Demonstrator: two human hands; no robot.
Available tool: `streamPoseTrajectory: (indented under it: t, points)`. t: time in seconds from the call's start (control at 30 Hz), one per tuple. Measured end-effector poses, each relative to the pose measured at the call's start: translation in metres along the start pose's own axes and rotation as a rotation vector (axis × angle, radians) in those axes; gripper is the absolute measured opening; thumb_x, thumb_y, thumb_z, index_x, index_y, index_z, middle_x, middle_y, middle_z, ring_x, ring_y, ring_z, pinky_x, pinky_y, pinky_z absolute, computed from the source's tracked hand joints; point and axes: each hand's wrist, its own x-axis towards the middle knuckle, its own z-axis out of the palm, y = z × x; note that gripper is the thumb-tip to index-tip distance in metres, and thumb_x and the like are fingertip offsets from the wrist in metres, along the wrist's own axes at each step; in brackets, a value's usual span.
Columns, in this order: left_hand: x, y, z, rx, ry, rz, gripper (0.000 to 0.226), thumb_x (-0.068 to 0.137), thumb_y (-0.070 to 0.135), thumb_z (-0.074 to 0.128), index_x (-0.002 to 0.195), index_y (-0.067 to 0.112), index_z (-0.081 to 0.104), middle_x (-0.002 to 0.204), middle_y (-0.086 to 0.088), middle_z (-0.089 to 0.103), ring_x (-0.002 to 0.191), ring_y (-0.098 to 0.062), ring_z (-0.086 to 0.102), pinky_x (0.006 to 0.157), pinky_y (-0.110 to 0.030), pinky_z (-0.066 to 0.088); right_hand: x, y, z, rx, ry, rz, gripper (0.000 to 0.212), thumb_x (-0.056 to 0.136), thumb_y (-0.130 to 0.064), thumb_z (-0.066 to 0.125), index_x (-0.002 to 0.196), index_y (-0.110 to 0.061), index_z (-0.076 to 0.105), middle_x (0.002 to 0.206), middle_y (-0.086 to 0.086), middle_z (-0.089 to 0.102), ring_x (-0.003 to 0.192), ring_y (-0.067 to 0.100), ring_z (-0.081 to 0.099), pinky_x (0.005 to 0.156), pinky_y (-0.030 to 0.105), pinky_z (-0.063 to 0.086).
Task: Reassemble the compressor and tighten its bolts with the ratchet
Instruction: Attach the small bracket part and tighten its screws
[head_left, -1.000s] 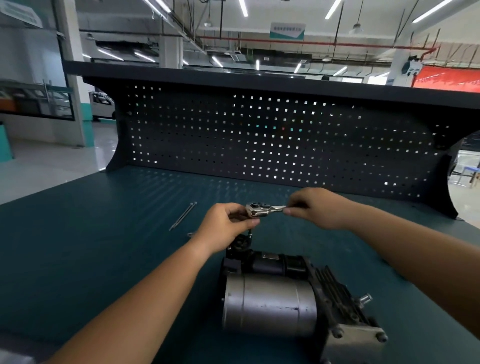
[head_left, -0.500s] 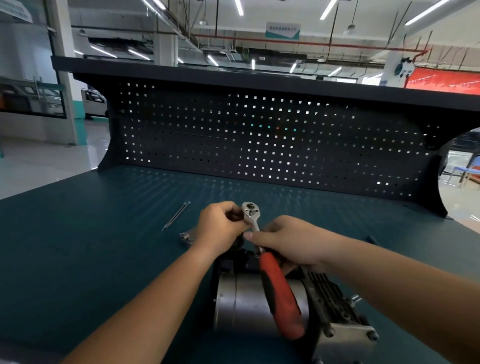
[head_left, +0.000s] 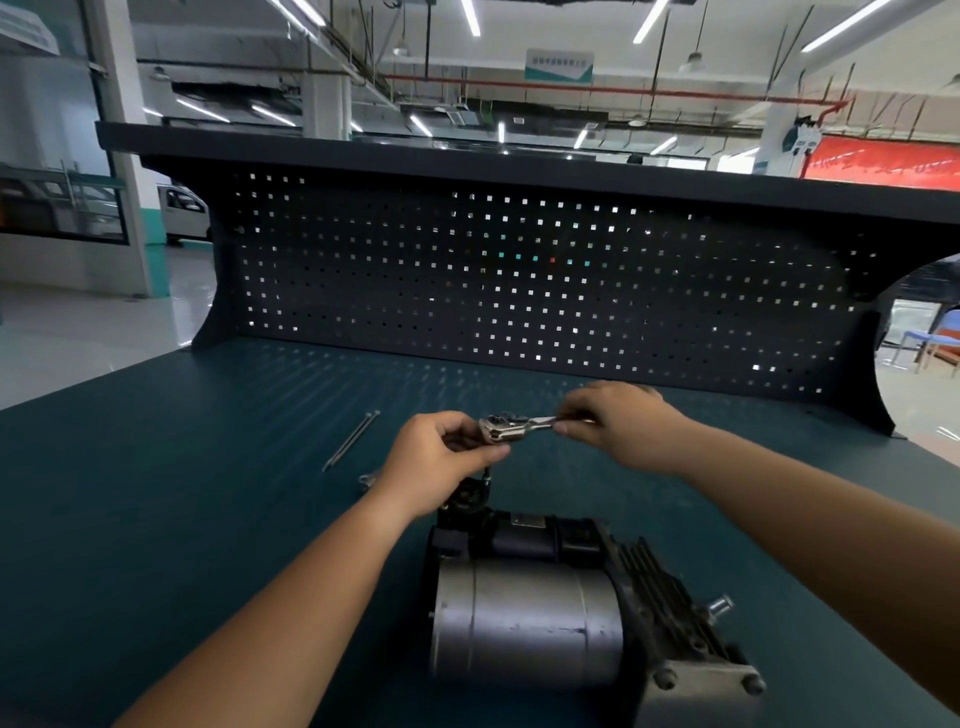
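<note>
Chrome-headed ratchet wrench (head_left: 501, 428) held level between both hands, above the far end of the grey cylindrical metal compressor (head_left: 524, 618). Left hand (head_left: 441, 457) curled round the wrench's head, thumb and fingertips pinching it from the left. Right hand (head_left: 618, 423) pinching the slim metal shank just right of the head, fingers bent inward; handle hidden behind that hand. Under the head, a short dark extension (head_left: 487, 475) dropping straight down to the black fitting on top of the compressor; whether seated on a bolt there, cannot tell. Compressor lying on its side on the dark teal counter (head_left: 182, 545), close to the near edge, black finned housing and bolted end plate at its right.

Well apart to the left on the counter, two long thin silver bolts (head_left: 350, 440) lying side by side, angled away toward the back. Just beside the left wrist, a small silver metal part (head_left: 367, 479), half hidden. Along the counter's far edge, an upright black pegboard panel (head_left: 519, 291).
</note>
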Motion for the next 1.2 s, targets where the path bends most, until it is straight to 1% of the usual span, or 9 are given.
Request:
streamPoseTrajectory:
  t: [0.13, 0.27, 0.47, 0.57, 0.7, 0.77, 0.97, 1.1, 1.2]
  points:
    - [-0.003, -0.003, -0.002, -0.024, 0.032, -0.016, 0.013, 0.075, 0.013, 0.077, 0.075, 0.023, 0.07, 0.069, 0.009, 0.072, 0.069, -0.003, 0.066, 0.067, -0.012, 0.049, -0.004, -0.001, 0.0, -0.071, 0.047, -0.079, 0.031, 0.095, -0.05, 0.041, 0.112, -0.029, 0.059, 0.097, -0.006, 0.054, 0.097, 0.019, 0.054, 0.078, 0.032, 0.041]
    - [-0.007, -0.001, 0.006, 0.04, 0.085, -0.005, 0.017, 0.071, 0.018, 0.082, 0.073, 0.029, 0.069, 0.066, 0.017, 0.07, 0.065, 0.004, 0.065, 0.06, -0.009, 0.046, -0.022, -0.008, -0.013, -0.073, -0.069, -0.091, 0.027, 0.092, -0.054, 0.045, 0.088, -0.033, 0.061, 0.076, -0.012, 0.06, 0.074, 0.011, 0.055, 0.063, 0.028, 0.039]
    - [-0.006, 0.004, 0.012, 0.203, 0.189, 0.04, 0.022, 0.065, 0.018, 0.083, 0.061, 0.027, 0.063, 0.056, 0.014, 0.064, 0.054, 0.004, 0.056, 0.051, -0.016, 0.042, -0.042, -0.051, -0.008, 0.48, -0.275, -0.011, 0.042, 0.09, -0.041, 0.06, 0.056, -0.017, 0.055, 0.042, -0.007, 0.05, 0.039, 0.007, 0.05, 0.041, 0.013, 0.039]
    - [-0.008, 0.003, 0.013, 0.154, 0.172, 0.027, 0.021, 0.068, 0.011, 0.081, 0.061, 0.023, 0.064, 0.053, 0.014, 0.061, 0.051, 0.003, 0.051, 0.05, -0.017, 0.039, -0.047, -0.068, 0.002, 0.897, -0.365, 0.119, 0.037, 0.091, -0.034, 0.061, 0.06, -0.016, 0.054, 0.043, -0.008, 0.05, 0.037, 0.004, 0.049, 0.039, 0.015, 0.042]
    - [-0.003, 0.003, 0.008, 0.084, 0.12, -0.016, 0.024, 0.07, 0.003, 0.078, 0.063, 0.023, 0.066, 0.061, 0.009, 0.065, 0.057, -0.001, 0.056, 0.057, -0.019, 0.045, -0.042, -0.07, 0.005, 1.056, -0.346, 0.19, 0.032, 0.09, -0.032, 0.061, 0.064, -0.016, 0.054, 0.05, -0.002, 0.05, 0.046, 0.011, 0.049, 0.041, 0.016, 0.042]
    - [0.0, 0.003, 0.005, 0.075, 0.073, -0.023, 0.026, 0.071, 0.001, 0.077, 0.063, 0.023, 0.066, 0.061, 0.01, 0.064, 0.058, 0.0, 0.056, 0.059, -0.018, 0.044, -0.038, -0.061, -0.005, 0.955, -0.359, 0.181, 0.03, 0.089, -0.033, 0.062, 0.065, -0.016, 0.057, 0.052, -0.003, 0.053, 0.046, 0.01, 0.051, 0.04, 0.015, 0.04]
    - [0.004, 0.007, 0.001, 0.056, -0.038, -0.012, 0.016, 0.072, 0.008, 0.079, 0.072, 0.02, 0.069, 0.07, 0.009, 0.069, 0.064, 0.001, 0.06, 0.063, -0.014, 0.047, -0.01, -0.021, -0.034, -0.015, -0.36, -0.021, 0.03, 0.093, -0.045, 0.053, 0.084, -0.02, 0.068, 0.074, -0.008, 0.066, 0.067, 0.01, 0.059, 0.062, 0.023, 0.043]
    - [0.002, 0.009, -0.003, 0.058, -0.058, -0.014, 0.01, 0.073, 0.011, 0.08, 0.078, 0.015, 0.071, 0.079, -0.001, 0.072, 0.071, -0.005, 0.062, 0.068, -0.016, 0.048, 0.007, -0.011, -0.019, -0.27, -0.107, -0.077, 0.036, 0.097, -0.049, 0.04, 0.119, -0.026, 0.056, 0.117, -0.004, 0.058, 0.11, 0.019, 0.053, 0.095, 0.038, 0.035]
    - [0.0, 0.006, -0.006, 0.057, -0.044, -0.008, 0.015, 0.076, 0.012, 0.078, 0.07, 0.022, 0.068, 0.074, 0.004, 0.07, 0.068, -0.001, 0.061, 0.065, -0.01, 0.045, 0.011, -0.01, -0.01, -0.304, 0.015, -0.186, 0.036, 0.098, -0.048, 0.034, 0.12, -0.027, 0.054, 0.12, -0.003, 0.056, 0.113, 0.019, 0.053, 0.099, 0.04, 0.034]
